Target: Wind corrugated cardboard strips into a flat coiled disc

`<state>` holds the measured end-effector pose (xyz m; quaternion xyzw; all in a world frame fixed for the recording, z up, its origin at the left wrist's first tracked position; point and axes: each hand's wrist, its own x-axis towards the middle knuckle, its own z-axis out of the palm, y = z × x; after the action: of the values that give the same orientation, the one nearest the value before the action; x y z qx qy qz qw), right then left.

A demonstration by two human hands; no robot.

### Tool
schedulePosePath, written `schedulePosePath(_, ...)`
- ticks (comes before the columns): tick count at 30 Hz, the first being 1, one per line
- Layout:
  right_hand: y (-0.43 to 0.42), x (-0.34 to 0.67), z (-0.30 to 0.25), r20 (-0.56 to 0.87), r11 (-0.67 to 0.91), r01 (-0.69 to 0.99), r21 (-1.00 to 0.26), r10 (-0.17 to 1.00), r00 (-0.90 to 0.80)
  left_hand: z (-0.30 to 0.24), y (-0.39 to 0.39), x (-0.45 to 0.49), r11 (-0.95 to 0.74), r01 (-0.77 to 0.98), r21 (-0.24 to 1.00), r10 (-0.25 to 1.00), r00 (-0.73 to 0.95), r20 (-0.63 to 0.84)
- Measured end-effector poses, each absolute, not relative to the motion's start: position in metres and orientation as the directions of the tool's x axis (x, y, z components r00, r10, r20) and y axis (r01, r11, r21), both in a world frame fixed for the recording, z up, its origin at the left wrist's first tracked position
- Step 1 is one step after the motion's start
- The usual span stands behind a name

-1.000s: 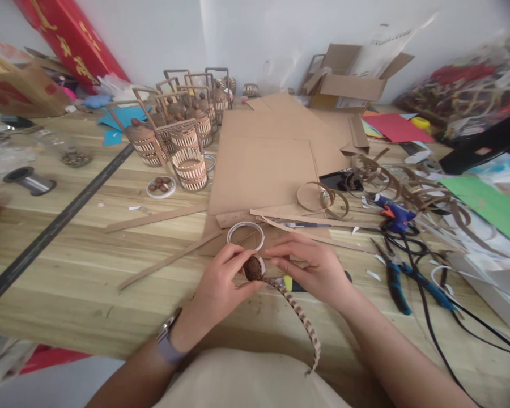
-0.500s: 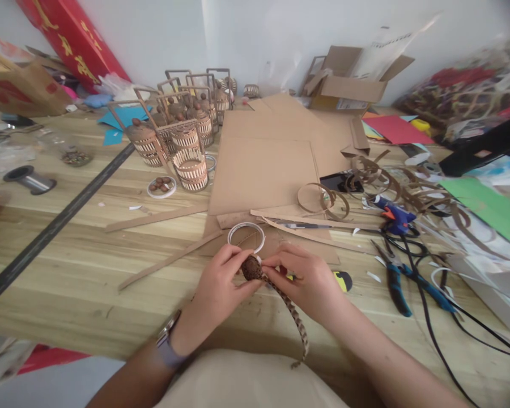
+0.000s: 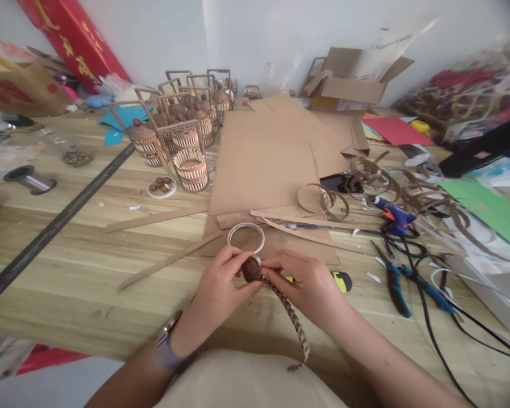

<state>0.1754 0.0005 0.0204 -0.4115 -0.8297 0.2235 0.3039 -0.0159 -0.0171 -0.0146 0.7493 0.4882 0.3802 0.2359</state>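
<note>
Close to my body, my left hand pinches a small dark brown round piece, patterned like a coiled braid, between thumb and fingers. From its right side trails a brown-and-tan braided strip, whose end hangs down by my lap. My right hand is closed where the strip meets the round piece, thumb and fingertips pressed on the strip. Just beyond my fingertips lies a white ring, like a tape roll. A yellow-and-black tool is partly hidden behind my right hand.
Several small slatted baskets with handles stand back left, by a ring holding brown beads. Cardboard sheets cover the middle. At right are a blue glue gun, pliers, black cables and curled brown strips.
Both hands stay nearly in place. The loose end of the braided strip has swung slightly. At the far left edge, a blurred brownish shape has shifted a little.
</note>
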Motion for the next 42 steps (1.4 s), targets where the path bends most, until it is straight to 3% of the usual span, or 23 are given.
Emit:
schedulePosePath(10,-0.001,0.173,0.013,0.339,0.594,0.588,-0.549,0.801,-0.492,-0.015,-0.016,-0.017,-0.417,0.558,0.717,0.909,0.238,0.343)
schedulePosePath(29,0.001,0.173,0.014,0.332,0.595,0.55,-0.586,0.796,-0.507,-0.013,-0.016,-0.016,-0.377,0.551,0.744,0.926,0.212,0.312)
schedulePosePath(35,0.0,0.173,0.011,0.368,0.633,0.56,-0.535,0.771,-0.52,-0.016,-0.017,-0.017,-0.366,0.555,0.747,0.931,0.219,0.293)
schedulePosePath(42,0.0,0.173,0.011,0.305,0.597,0.586,-0.548,0.795,-0.524,-0.016,-0.017,-0.018,-0.394,0.567,0.724,0.919,0.233,0.318)
